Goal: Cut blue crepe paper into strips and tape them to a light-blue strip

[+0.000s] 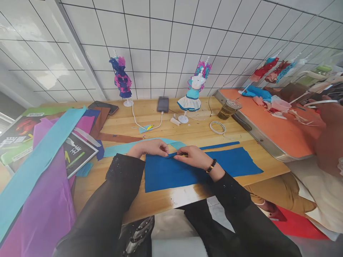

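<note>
A wide blue sheet (171, 175), cloth or crepe paper, lies flat on the wooden table in front of me. My left hand (154, 148) pinches its far edge near the left end. Close beside it, my right hand (191, 157) has its fingers closed at the same edge, where the material looks folded or bunched. Something small and yellow (184, 155) shows between the right fingers; its kind cannot be made out. Behind the hands lies a light blue strip (120, 149), and a narrow dark blue strip (221, 145) stretches to the right.
Two small dressed doll stands, one purple (123, 80) and one white and turquoise (193, 98), stand by the wall. A phone (163, 104), a tape roll (217, 127) and a cup (229, 109) are nearby. Coloured sheets (50, 171) cover the left. Another person sits at an orange table (257, 128).
</note>
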`<state>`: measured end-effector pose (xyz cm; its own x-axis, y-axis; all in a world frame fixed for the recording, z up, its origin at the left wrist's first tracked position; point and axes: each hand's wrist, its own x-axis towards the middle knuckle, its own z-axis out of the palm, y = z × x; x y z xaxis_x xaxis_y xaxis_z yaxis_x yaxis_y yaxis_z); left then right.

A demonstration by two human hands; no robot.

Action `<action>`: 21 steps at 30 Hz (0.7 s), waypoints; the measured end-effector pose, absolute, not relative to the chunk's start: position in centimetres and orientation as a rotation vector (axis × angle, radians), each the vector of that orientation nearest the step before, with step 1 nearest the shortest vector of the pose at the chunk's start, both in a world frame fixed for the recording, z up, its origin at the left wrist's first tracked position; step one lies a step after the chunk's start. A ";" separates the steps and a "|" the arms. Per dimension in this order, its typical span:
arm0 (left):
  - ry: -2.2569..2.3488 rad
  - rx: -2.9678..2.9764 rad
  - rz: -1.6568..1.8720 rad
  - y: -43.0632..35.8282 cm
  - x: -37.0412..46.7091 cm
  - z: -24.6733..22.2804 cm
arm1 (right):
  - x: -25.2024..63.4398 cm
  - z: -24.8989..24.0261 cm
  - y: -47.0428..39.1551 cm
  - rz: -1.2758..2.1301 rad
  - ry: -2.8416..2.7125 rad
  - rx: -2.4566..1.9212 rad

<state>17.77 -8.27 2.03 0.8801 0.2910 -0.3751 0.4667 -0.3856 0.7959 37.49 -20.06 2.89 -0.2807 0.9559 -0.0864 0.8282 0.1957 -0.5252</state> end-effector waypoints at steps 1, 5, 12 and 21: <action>0.546 2.002 -0.209 -8.3 17.8 2.1 | 37.4 2.9 -20.1 0.713 -2.209 -1.701; 0.525 2.002 -0.199 -8.3 17.8 2.2 | 37.2 2.7 -20.3 0.708 -2.198 -1.704; 0.514 1.999 -0.169 -8.3 17.7 2.3 | 37.7 2.5 -20.9 0.631 -2.180 -1.724; 0.491 1.973 -0.152 -8.2 17.8 2.1 | 37.2 2.3 -20.6 0.556 -2.210 -1.723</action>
